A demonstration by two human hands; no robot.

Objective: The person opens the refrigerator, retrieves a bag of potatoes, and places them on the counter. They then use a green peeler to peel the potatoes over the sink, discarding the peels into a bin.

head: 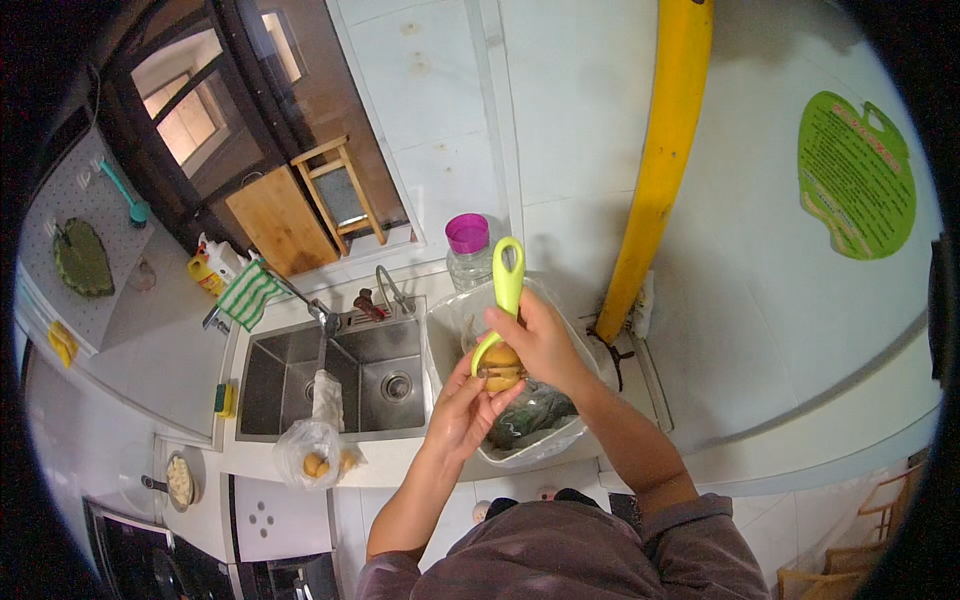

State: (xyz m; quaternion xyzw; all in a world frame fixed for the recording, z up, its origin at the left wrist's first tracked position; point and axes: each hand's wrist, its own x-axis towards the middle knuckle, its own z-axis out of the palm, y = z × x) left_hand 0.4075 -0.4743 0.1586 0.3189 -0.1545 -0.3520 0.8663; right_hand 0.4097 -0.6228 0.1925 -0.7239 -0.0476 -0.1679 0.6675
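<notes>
In my right hand (541, 337) is a light-green vegetable peeler (509, 277), its looped handle pointing up and away from me. The peeler's head lies against a yellow-brown potato (501, 381). My left hand (459, 412) holds that potato from below, with the fingers wrapped around it. Both hands are over a waste bin lined with a clear plastic bag (491, 454). Dark green matter shows through plastic inside the bin. Part of the potato and the peeler's blade are hidden by my fingers.
Left of the bin is a double steel sink (375, 379) with a faucet (324, 316). A plastic bag of potatoes (307, 454) sits on the front counter edge. Behind the bin stands a clear jar with a purple lid (467, 234). A yellow pipe (656, 172) rises at right.
</notes>
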